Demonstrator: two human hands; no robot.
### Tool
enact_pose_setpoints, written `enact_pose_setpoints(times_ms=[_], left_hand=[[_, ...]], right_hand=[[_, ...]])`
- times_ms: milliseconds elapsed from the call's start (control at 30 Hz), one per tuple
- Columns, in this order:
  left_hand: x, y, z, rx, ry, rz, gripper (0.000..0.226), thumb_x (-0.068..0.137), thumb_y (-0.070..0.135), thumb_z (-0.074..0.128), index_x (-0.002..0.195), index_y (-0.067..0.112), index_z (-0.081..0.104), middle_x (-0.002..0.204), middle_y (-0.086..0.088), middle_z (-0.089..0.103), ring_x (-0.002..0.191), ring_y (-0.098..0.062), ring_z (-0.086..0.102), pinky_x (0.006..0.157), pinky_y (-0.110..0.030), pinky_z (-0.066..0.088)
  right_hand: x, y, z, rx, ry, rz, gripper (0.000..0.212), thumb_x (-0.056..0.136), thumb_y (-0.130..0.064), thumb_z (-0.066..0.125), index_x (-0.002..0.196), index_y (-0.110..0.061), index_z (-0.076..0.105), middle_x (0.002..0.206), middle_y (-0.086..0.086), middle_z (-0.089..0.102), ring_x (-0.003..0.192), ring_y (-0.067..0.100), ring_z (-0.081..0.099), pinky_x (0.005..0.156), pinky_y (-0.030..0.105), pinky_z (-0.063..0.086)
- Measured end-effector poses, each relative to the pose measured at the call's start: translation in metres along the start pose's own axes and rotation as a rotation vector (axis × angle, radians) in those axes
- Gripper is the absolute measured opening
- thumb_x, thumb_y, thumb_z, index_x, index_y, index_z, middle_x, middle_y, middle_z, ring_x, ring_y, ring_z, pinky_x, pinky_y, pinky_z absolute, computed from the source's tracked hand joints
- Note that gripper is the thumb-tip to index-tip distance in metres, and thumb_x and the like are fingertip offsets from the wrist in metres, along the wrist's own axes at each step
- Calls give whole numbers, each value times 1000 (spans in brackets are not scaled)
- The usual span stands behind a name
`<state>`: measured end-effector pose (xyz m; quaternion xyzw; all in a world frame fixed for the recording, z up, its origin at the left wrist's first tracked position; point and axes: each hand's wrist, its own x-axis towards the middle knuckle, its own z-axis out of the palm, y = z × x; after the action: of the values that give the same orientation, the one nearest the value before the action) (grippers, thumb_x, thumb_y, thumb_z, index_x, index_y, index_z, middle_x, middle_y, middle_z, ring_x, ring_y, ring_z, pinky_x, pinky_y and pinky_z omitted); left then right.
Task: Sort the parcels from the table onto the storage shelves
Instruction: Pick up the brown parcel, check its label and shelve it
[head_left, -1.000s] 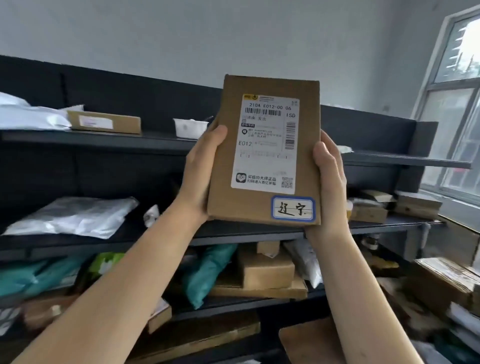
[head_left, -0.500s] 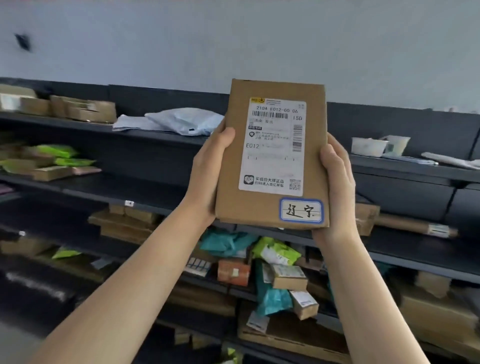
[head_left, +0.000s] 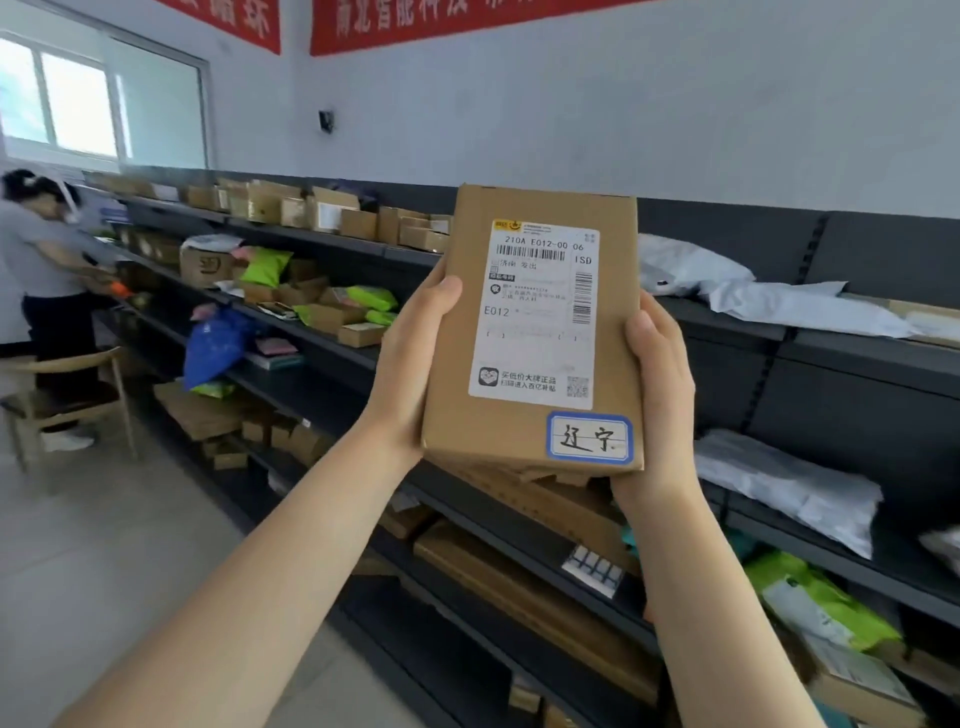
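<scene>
I hold a flat brown cardboard parcel (head_left: 540, 467) upright in front of me, its white shipping label and a small blue-bordered handwritten sticker facing me. My left hand (head_left: 415, 358) grips its left edge, thumb on the front. My right hand (head_left: 660, 395) grips its right edge. Behind it runs a long row of dark storage shelves (head_left: 857, 358) that carry boxes and mailer bags on several levels.
White poly mailers (head_left: 779, 306) lie on the top shelf to the right, cardboard boxes (head_left: 332, 213) on it to the left. A person (head_left: 47, 291) stands at the far left end by a wooden chair (head_left: 67, 395). Grey floor lies at lower left.
My view has swung left along the shelves, bringing the far window, red banners and another person into sight. The parcel stays held up the same way in both hands.
</scene>
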<state>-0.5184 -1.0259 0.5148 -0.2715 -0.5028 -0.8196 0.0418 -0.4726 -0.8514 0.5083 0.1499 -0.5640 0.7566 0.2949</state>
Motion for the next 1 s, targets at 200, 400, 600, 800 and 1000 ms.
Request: enact_pose_setpoints(times_ms=[200,400,600,800,1000], left_hand=[[33,3,-110,13,223,42,45,99,38,49,139,20,58,115,-3,78,100,-20,77,68,-31,61],[86,8,-229,105,482,35,50,97,44,48,141,22,57,127,-9,73,114,-32,69,86,-45,59],[141,29,-336,160,677,70,53,92,47,54,137,21,61,124,-9,74,114,-32,70,83,-41,57],[173,52,-443,195,769,117,59,87,48,57,141,23,59,122,-6,76,109,-28,72,78,-38,58],[208,77,-566,170,773,129,55,89,42,56,140,21,60,117,-6,77,105,-27,72,74,-35,58]], right_hand=[[46,93,81,74,-125,59,48,90,-42,60,136,-27,57,132,3,69,112,18,72,82,31,61],[113,202,183,178,-308,144,50,91,-41,60,139,-28,55,126,-1,71,107,16,74,81,31,62],[178,288,292,308,-422,213,50,91,-37,61,139,-25,54,116,-8,74,101,12,75,77,27,61],[209,364,394,397,-520,261,46,92,-38,60,137,-31,56,129,-1,70,110,17,73,86,36,61],[236,439,509,421,-609,190,39,93,-33,55,129,-48,56,128,-17,69,112,9,70,82,25,59]])
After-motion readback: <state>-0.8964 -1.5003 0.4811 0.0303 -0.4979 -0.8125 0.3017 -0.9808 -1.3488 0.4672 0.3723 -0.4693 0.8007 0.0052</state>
